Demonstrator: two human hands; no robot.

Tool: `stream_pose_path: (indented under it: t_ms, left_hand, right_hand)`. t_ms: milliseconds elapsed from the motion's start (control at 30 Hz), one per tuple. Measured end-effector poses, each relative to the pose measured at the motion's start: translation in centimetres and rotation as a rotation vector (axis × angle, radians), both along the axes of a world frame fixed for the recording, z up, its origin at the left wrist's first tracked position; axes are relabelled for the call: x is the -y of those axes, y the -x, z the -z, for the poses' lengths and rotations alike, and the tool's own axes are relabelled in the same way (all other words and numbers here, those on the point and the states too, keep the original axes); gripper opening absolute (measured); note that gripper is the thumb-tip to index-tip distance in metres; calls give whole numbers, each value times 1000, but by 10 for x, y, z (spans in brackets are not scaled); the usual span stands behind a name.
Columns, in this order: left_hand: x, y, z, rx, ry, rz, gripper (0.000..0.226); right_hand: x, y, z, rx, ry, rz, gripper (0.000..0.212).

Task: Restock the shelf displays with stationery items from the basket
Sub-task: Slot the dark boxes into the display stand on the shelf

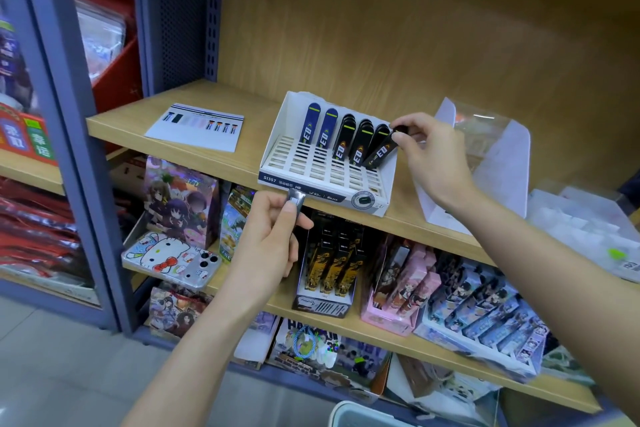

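Observation:
A white slotted display tray (304,163) sits on the wooden shelf (194,156). Two blue lead cases (320,126) stand in its back slots, with black ones (360,140) to their right. My right hand (426,152) pinches the top of a black lead case (381,151) that leans in the tray's rightmost column. My left hand (270,239) is below the tray's front edge and grips a small grey case (295,202) between thumb and fingers. A pale basket rim (349,412) shows at the bottom edge.
A printed sheet (197,126) lies on the shelf left of the tray. A clear plastic box (485,149) and white packaging (585,218) stand to the right. Lower shelves hold several card boxes, a black-and-gold display (329,267) and phone cases. A blue upright (211,10) bounds the left.

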State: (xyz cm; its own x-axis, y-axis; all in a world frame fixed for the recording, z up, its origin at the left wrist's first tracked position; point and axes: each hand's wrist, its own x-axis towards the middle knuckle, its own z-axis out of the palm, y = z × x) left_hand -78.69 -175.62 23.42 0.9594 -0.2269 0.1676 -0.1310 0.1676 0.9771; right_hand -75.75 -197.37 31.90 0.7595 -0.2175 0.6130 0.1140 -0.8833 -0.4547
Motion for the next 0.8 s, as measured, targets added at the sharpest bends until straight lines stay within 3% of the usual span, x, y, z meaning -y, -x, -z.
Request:
stream_pose_path:
  t_ms: [267,400,567,800]
  left_hand:
    - [-3,-2,1,44,16,4,13]
    - [-2,0,-1,45,11,16,13]
    - [-4,2,-3,55,13,22,10]
    - [-2,2,-6,-145,71,66,17]
  right_hand:
    - [12,-10,-10,-148,121,-51,14]
    - [13,-16,-8,-144,27,-80,14]
    - [11,-19,-5,-133,125,-43,12]
    - [-7,2,4,-30,134,-25,20]
